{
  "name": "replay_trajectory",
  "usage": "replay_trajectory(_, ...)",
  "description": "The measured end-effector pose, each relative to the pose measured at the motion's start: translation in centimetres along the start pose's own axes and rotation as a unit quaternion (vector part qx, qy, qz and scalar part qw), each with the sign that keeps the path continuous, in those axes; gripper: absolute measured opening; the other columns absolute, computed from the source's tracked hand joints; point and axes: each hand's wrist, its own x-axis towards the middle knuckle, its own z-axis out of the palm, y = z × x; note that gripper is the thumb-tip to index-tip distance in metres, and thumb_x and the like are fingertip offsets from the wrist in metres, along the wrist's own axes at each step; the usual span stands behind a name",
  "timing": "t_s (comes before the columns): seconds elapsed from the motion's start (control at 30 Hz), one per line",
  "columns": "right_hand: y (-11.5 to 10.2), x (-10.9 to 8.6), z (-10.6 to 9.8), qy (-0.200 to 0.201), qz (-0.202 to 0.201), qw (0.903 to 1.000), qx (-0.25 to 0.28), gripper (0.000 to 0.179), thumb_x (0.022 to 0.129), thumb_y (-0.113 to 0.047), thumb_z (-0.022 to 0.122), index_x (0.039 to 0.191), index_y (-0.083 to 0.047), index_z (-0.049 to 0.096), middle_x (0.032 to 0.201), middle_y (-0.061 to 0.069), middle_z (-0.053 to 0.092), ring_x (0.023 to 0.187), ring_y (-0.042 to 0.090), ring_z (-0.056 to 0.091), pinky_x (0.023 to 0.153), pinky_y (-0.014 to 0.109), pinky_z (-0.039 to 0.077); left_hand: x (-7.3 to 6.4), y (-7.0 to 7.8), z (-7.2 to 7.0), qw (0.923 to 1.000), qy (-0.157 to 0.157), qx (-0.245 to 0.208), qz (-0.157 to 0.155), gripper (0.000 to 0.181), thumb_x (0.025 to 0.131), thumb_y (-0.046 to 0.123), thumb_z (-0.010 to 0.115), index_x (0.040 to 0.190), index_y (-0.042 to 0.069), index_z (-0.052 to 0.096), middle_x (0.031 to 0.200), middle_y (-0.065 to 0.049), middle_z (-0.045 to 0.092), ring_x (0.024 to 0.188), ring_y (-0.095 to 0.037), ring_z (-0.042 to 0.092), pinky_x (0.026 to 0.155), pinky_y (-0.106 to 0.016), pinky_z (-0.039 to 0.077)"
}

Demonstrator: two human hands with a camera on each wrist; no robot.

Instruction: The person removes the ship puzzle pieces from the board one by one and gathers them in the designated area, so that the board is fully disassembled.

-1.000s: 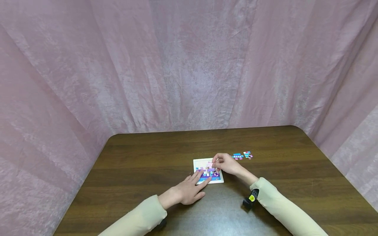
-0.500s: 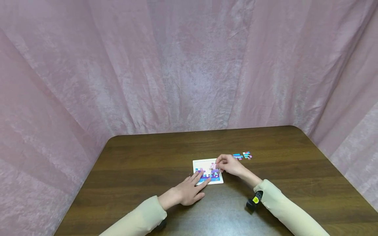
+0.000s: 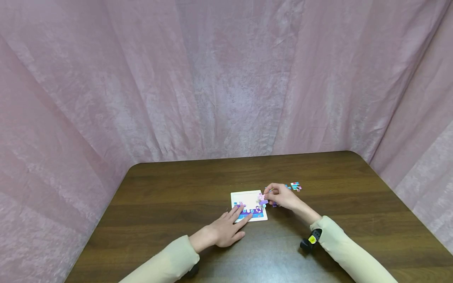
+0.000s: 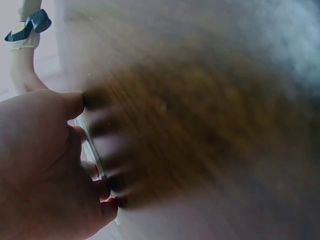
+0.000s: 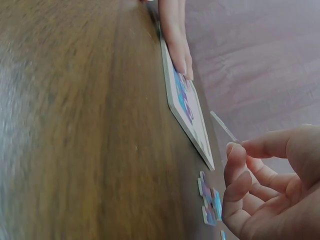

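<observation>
My left hand (image 3: 226, 228) lies with fingers straight and spread over the lower left of a white puzzle board (image 3: 247, 192). Purple and blue pieces fill the board's lower part, while its upper part shows white. Thumb and forefinger of my right hand (image 3: 283, 197) pinch a pink and purple puzzle piece (image 3: 262, 198) by its edge, over the right rim of the board. Seen edge-on in the right wrist view, the thin piece (image 5: 224, 125) is raised off the board. In the left wrist view, the left fingers (image 4: 95, 170) reach over the board's edge.
A loose puzzle piece (image 3: 295, 186) lies on the brown wooden table (image 3: 170, 188) to the right of the board. Other loose pieces (image 5: 207, 200) lie nearer the right hand, partly hidden by it in the head view. A pink curtain (image 3: 226, 78) hangs behind the table.
My right hand has moved right with the pinched puzzle piece, from over the middle of the board to its right rim. The left hand has stayed in place.
</observation>
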Motion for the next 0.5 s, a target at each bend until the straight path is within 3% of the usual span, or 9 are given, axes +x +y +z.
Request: replay_trajectory(0.5,0.5,-0.9,-2.1,0.023,0.012,0.9996,-0.011,0.023,0.091,-0.011,0.064,0.106,0.006,0.058,0.07,0.004,0.063,0.065,0.013,0.058,0.055,0.023,0.043,0.1,-0.1,-0.1,0.9999,-0.014,-0.004,-0.006,0.059,0.104,0.043,0.034,0.157,0.03,0.011,0.165,-0.007,-0.002,0.152,-0.025,0.002,0.121,-0.047,0.019)
